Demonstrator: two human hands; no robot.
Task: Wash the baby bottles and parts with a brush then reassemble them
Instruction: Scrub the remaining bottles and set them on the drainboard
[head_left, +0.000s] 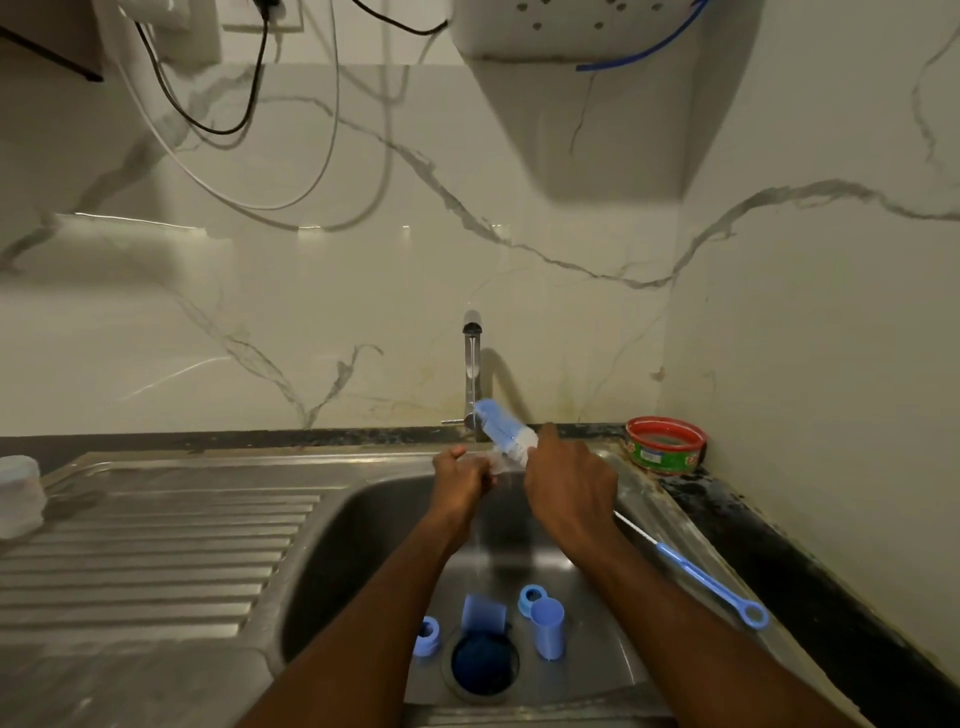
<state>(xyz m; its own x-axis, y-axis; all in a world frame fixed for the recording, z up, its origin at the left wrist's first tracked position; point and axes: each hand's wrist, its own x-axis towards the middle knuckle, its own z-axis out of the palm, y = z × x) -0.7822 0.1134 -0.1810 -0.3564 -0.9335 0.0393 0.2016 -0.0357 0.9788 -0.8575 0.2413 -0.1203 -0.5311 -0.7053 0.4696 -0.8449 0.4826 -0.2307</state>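
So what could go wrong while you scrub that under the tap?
The small clear part pinched in the left hand looks wet, so it might slip into the sink. The loose blue parts sit right beside the open drain; running water could nudge one onto it. The brush in the right hand may flick spray.

Both your forearms extend forward and upward from the lower edge of the view, converging slightly. Your left hand (460, 474) is closed, its fingers (485, 475) curled in a pinch with the knuckles toward the camera. Your right hand (569, 483) sits just beside it and slightly higher, back of hand facing the camera, fingers wrapped forward in a grip. Wrists are near-straight.
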